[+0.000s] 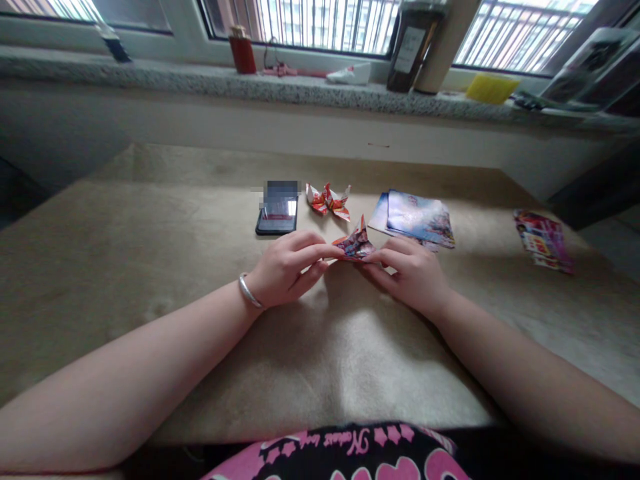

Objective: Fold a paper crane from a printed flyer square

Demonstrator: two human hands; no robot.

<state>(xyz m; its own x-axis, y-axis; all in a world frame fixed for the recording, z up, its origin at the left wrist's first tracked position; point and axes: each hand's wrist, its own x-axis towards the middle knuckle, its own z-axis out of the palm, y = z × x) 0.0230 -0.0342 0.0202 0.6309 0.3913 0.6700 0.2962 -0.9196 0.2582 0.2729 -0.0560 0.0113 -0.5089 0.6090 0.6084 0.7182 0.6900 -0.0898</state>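
So it's a big tan table point(100, 280) pushed up to a wall, with a speckled stone windowsill point(190, 77) past it and window bars point(320, 27) outside. Using the phone point(278, 215) on the table as the landmark: straight beyond it, up on the sill and a bit left, is a red bottle point(243, 52); way off to its right up there is a tall dark jar point(411, 52). Just right of the phone sit some red-and-white folded papers point(329, 200), then a few printed sheets point(420, 215), and well off right, a batch of colorful cards point(544, 241).

The patterned folded paper point(356, 244) is nearer the wearer than the phone and to its right. Both forearms angle inward to it. Left hand point(290, 267), with a silver bracelet point(249, 291) at the wrist, pinches its left end between thumb and forefinger; right hand point(413, 273) pinches the right end.
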